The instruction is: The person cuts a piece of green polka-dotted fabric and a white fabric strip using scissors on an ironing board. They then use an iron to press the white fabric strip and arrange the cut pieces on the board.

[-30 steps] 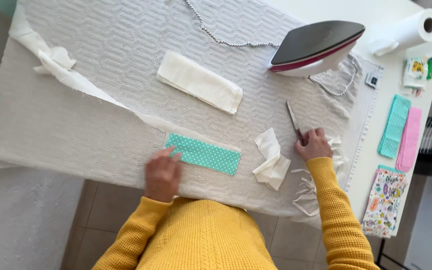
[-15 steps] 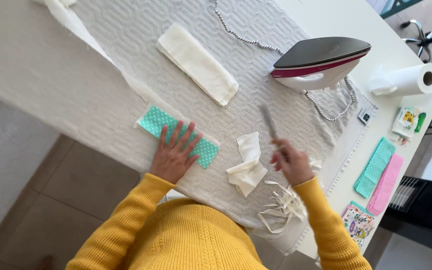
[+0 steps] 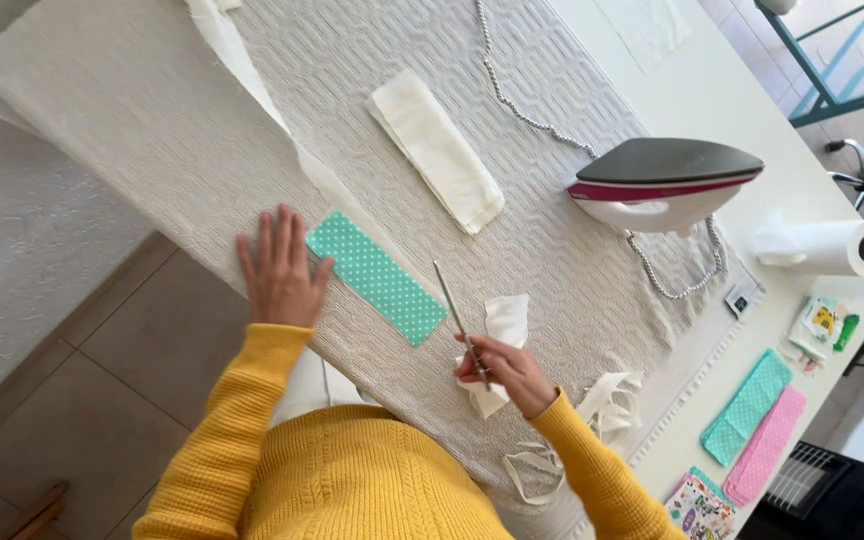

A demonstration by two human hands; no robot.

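A teal strip of fabric with white dots lies flat on the white textured cover near the front edge. My left hand rests flat with fingers spread, its fingertips at the strip's left end. My right hand grips a thin metal rod that points up toward the strip's right end. A crumpled white cloth scrap sits just beside the right hand.
A folded cream cloth lies farther back. An iron stands on its side at the right with its braided cord. A paper towel roll, teal and pink fabric pieces and white fabric strips are at the right.
My left hand slid from on top of the teal strip to its left end. My right hand with the rod moved closer to the strip. The view shifted.
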